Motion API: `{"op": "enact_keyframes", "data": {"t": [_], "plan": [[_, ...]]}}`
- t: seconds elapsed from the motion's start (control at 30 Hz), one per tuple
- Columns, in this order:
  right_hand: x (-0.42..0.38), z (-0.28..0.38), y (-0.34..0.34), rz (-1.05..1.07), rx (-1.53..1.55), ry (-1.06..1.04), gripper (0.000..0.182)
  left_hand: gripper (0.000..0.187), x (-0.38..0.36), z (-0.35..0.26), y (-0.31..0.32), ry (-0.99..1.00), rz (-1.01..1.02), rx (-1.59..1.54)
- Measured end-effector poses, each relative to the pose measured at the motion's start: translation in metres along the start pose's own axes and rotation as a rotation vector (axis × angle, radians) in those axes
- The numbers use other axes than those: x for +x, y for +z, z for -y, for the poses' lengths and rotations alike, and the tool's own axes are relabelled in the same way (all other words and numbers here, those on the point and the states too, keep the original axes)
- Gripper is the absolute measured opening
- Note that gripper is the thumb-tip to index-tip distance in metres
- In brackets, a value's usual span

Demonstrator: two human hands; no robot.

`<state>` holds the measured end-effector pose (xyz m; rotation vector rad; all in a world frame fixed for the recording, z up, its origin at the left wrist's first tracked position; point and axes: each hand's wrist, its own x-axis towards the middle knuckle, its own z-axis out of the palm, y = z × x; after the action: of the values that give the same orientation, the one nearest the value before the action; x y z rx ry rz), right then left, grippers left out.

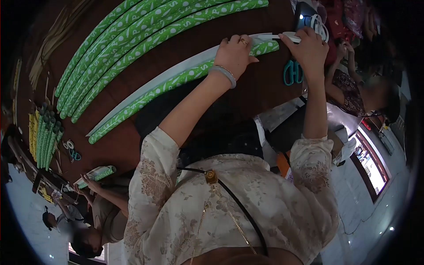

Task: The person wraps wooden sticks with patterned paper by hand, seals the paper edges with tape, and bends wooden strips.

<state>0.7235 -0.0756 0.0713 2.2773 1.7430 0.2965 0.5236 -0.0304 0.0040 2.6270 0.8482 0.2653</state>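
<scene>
A green-and-white patterned roll of wrapping paper (176,83) lies across the table in front of me, its white edge unrolled along the far side. My left hand (234,55) is at the roll's right part, fingers curled over the white edge and thumb out over the green side. A narrow white strip, apparently tape (275,37), runs from the paper's edge to my right hand (311,49). Those right fingers are closed around a white piece that looks like the tape roll (291,38), partly hidden by the hand. Teal scissors (291,73) lie just below the right hand.
Several finished green rolls (145,39) lie along the far side of the brown table (119,152). Bundled green and yellow rolls (46,137) stand at left, near more scissors (75,154). One co-worker's hands (90,183) hold a green roll; another person (353,88) sits at right.
</scene>
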Motion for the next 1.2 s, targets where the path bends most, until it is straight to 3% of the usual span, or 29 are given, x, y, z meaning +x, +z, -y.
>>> {"op": "enact_keyframes", "data": {"t": [0.2,0.4,0.53,0.63,0.9,0.97,1.2], "plan": [[0.001,0.002,0.019,-0.227,-0.06,-0.028,0.049,0.049,0.003,0.003,0.004,0.021,-0.03,-0.013],[-0.002,0.003,0.037,-0.29,-0.009,0.004,0.047,0.05,0.005,0.003,0.004,0.067,-0.056,0.028],[-0.001,0.014,0.014,-0.227,-0.051,0.02,0.049,0.05,0.01,0.0,0.001,0.05,0.041,0.052],[0.006,0.032,-0.021,-0.107,-0.29,0.009,0.049,0.052,0.016,-0.002,0.002,0.062,0.07,0.125],[0.006,0.028,-0.008,-0.149,-0.223,0.05,0.05,0.055,0.027,-0.003,0.005,0.121,0.074,0.202],[0.006,0.027,-0.009,-0.112,-0.206,0.054,0.05,0.055,0.03,-0.005,0.002,0.092,0.197,0.218],[0.006,0.027,-0.009,-0.089,-0.131,0.065,0.049,0.057,0.04,-0.007,-0.001,0.092,0.242,0.176]]}}
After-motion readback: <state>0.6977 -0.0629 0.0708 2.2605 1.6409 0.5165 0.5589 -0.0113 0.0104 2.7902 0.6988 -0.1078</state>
